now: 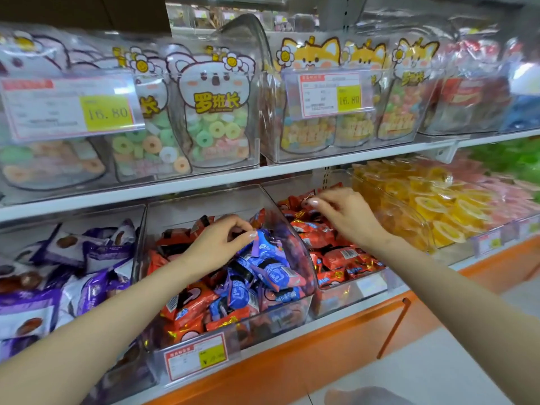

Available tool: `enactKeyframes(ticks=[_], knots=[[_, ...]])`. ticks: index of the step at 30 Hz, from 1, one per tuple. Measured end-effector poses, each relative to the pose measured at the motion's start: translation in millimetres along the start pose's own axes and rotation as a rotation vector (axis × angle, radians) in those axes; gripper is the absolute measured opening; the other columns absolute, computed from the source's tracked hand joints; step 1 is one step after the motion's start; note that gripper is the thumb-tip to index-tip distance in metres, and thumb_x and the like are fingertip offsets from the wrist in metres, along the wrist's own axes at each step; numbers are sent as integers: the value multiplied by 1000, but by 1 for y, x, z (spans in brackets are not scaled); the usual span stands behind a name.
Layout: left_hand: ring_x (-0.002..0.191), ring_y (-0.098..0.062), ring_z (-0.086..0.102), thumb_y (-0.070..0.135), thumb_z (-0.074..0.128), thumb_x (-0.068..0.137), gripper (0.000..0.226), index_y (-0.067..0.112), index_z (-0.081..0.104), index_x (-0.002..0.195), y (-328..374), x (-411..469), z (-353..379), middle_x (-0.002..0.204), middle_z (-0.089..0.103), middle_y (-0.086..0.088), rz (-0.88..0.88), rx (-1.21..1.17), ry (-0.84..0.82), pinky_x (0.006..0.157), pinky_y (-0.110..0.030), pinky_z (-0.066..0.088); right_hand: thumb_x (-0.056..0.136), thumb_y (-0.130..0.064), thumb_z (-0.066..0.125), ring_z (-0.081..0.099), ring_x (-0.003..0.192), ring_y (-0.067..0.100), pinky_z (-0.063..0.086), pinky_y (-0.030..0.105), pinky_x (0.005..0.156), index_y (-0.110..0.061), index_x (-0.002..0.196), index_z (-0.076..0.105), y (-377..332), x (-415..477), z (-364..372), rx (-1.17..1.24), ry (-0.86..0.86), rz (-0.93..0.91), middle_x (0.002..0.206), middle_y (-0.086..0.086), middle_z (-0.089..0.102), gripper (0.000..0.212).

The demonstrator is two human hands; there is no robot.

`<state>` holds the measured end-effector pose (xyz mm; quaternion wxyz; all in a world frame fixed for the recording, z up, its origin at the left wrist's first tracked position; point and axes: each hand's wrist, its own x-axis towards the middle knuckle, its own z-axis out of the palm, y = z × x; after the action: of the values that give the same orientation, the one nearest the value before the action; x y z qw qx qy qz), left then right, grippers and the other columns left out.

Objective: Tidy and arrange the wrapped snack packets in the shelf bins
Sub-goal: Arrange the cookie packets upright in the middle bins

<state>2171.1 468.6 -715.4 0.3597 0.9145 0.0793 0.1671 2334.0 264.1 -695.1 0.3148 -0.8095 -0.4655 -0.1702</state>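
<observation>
The long white metal shelf (204,182) carries a row of clear plastic bins. The middle clear bin (187,209) holds a loose heap of wrapped snacks, with shiny red-orange packets (190,302) mixed among glossy blue packets (271,273), piled close to its curved side wall. Just beside it on the right, the narrower clear bin (339,299) holds only bright red foil packets (339,255).

The left grip (217,244) reaches into the middle bin. Its thumb and forefinger are pinched on the top edge of one blue-and-purple packet (264,244), which lies at the top of the heap. The right grip (342,214) hovers at the back of the right bin with its fingers curled down onto the red packets there. I cannot tell whether they have hold of one.

The risks look small but real. Lifting the blue packet by so thin a corner could let it slip. Because the heap is high against the wall, disturbed neighbours could slide over into the red bin or out over the low front edge. The colours would then be more mixed than they are now.
</observation>
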Motion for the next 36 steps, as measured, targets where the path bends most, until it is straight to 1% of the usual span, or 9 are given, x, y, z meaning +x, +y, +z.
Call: enactKeyframes(ticks=[7, 10, 15, 17, 20, 22, 24, 30, 36], knots=[[96, -7, 59, 14, 59, 90, 10, 19, 63, 98, 24, 16, 19, 105, 64, 3, 135, 26, 40, 88, -27, 47, 93, -35, 56, 63, 95, 17, 49, 31, 82, -12, 104, 70, 48, -11, -11, -12, -112, 253, 105, 3, 70, 30], [97, -13, 58, 14, 56, 91, 13, 16, 63, 101, 33, 34, 22, 105, 64, 0, 160, 81, 68, 86, -26, 43, 89, -34, 61, 62, 101, 15, 47, 29, 86, -14, 112, 68, 47, -5, 4, 28, -206, 238, 113, 2, 68, 31], [108, -20, 54, 18, 56, 91, 22, 13, 60, 112, 32, 59, 29, 117, 58, -6, 145, 202, 58, 80, -23, 36, 90, -32, 61, 46, 129, 18, 35, 35, 109, -20, 135, 51, 36, 15, 44, 56, -576, 101, 140, 2, 50, 48], [112, -19, 53, 29, 58, 91, 27, 19, 60, 115, 26, 63, 33, 121, 58, -2, 149, 263, -11, 91, -28, 40, 92, -33, 58, 50, 123, 17, 37, 33, 106, -20, 127, 59, 37, 17, 46, 93, -625, 151, 133, 1, 57, 38], [114, -17, 53, 53, 52, 84, 44, 25, 61, 116, 18, 63, 34, 122, 58, 3, 141, 352, -82, 96, -37, 42, 91, -38, 57, 58, 84, 13, 43, 29, 80, -12, 90, 69, 46, 14, 37, 190, -566, 244, 88, 3, 66, 29], [113, -17, 54, 55, 53, 83, 45, 25, 62, 115, 15, 62, 34, 120, 59, 3, 159, 343, -81, 96, -36, 42, 91, -40, 57, 46, 63, 12, 36, 27, 63, -6, 71, 58, 52, 14, 32, 144, -550, 258, 66, 3, 51, 39], [112, -17, 54, 47, 61, 85, 37, 24, 63, 114, 13, 63, 34, 119, 60, 3, 177, 333, -72, 96, -35, 42, 89, -41, 60, 47, 63, 14, 35, 27, 60, -10, 69, 58, 53, 17, 36, 36, -558, 272, 64, 1, 51, 38], [106, -15, 58, 62, 48, 74, 58, 21, 66, 111, 14, 63, 35, 113, 62, 3, 200, 307, -74, 86, -22, 40, 81, -54, 63, 62, 100, 25, 44, 28, 77, -15, 106, 69, 38, 40, 74, -185, -642, 336, 106, 6, 68, 47], [104, -14, 59, 64, 41, 73, 65, 18, 67, 111, 15, 63, 34, 112, 64, 1, 198, 276, -73, 85, -21, 39, 85, -18, 68, 53, 119, 23, 39, 22, 88, -12, 134, 52, 45, 48, 80, 83, -816, 394, 130, 7, 57, 52]])
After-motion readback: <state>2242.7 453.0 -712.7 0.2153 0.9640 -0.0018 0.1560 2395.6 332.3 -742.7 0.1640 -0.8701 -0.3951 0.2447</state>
